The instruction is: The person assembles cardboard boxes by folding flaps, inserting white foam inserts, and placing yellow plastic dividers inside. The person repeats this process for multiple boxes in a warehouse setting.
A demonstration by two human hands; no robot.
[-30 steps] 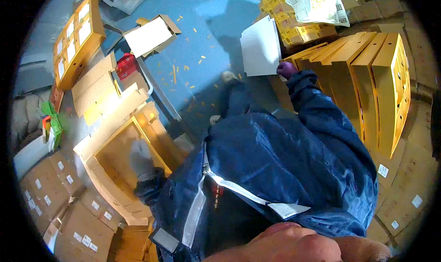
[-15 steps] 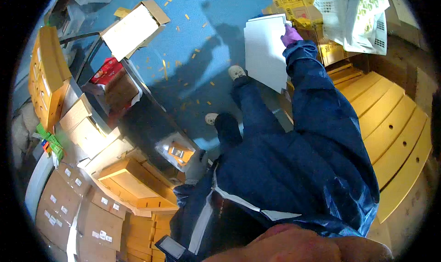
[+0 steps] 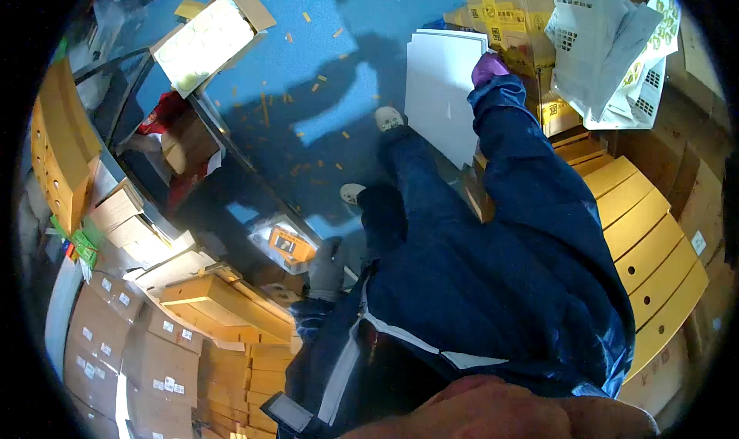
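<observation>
A stack of white sheets is held up in the right hand, which wears a purple glove and grips the stack at its right edge, fingers closed on it. The sheets hang over the blue floor, just left of a pile of yellow printed cartons and in front of the person's dark blue sleeve. Beside those cartons, to the right, lies a crumpled heap of white perforated wrapping. Below it a row of flat yellow cardboard trays leans side by side.

The left hand, in a grey glove, hangs low beside the person's hip, near a small orange-and-white packet; whether it grips anything cannot be told. Just below it sit stacked yellow-brown flat boxes, and further left brown cartons with white labels. At the upper left an open carton of pale round things rests on the floor, with yellow scraps scattered around.
</observation>
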